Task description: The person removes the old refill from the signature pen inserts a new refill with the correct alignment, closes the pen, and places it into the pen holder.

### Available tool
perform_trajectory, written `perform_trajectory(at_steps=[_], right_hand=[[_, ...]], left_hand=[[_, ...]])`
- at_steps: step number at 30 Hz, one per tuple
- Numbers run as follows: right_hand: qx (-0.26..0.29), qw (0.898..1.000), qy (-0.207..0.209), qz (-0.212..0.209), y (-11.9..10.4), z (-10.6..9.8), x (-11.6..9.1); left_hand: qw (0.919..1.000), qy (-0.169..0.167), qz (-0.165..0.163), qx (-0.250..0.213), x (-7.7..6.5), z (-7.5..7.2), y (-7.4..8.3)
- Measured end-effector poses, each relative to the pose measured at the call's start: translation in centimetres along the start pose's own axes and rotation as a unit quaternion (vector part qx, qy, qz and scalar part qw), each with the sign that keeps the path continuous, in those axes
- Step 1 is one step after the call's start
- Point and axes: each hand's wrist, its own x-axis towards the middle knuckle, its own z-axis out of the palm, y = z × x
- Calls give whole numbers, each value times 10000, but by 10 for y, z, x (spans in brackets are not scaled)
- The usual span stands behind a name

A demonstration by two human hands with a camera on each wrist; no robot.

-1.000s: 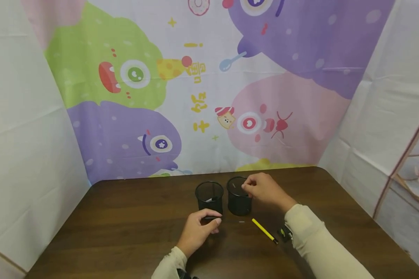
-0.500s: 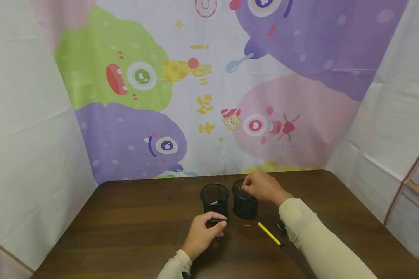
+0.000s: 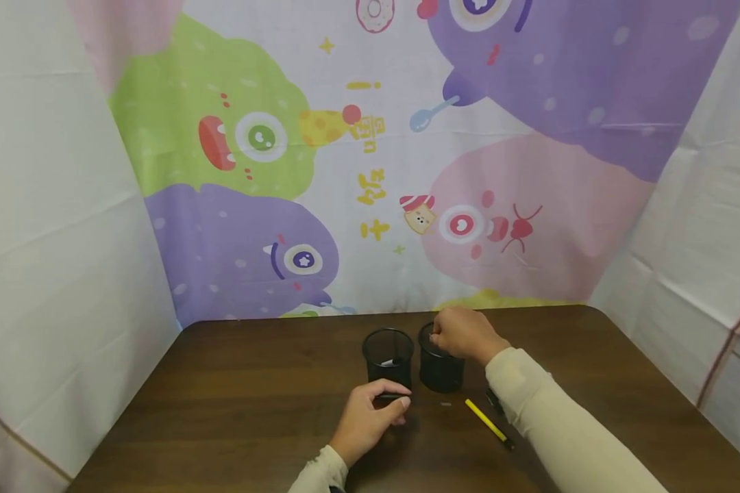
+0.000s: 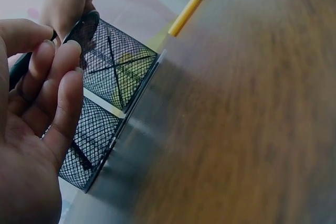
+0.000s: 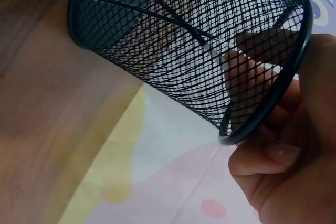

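Two black mesh pen cups stand side by side, the left cup (image 3: 388, 352) and the right cup (image 3: 442, 370). My right hand (image 3: 465, 334) reaches over the right cup's rim. Its fingertips (image 5: 244, 74) are inside the mesh, pinching the pale end of a thin dark pen (image 5: 212, 51); the mesh partly blurs this. In front of the left cup, my left hand (image 3: 370, 418) pinches a black pen (image 4: 20, 71) between thumb and fingers. Another black pen with a pale part (image 3: 391, 361) stands in the left cup.
A yellow pen with a black end (image 3: 489, 424) lies on the brown table (image 3: 253, 404), right of the cups. A small grey strip (image 3: 446, 404) lies before the right cup. A printed cloth (image 3: 382, 274) hangs behind, with white cloth at both sides.
My right hand has gone from beside the right cup's rim to over its opening, fingertips lower inside. The scene has shifted rightward in the head view. My left hand keeps its pinch.
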Motion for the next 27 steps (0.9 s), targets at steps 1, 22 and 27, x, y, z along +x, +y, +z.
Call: perform_trajectory(at_steps=[1,22,27], right_hand=[[-94,10000,2,-23,-1,0,1],[-577,9964,-66,614,-8,10,13],[-615,9961,-54,636,-10,8,12]], left_hand=[[10000,2,3,8,0,0,0],[9997,2,105,238,0,1,0],[9996,4,124,241,0,1,0]])
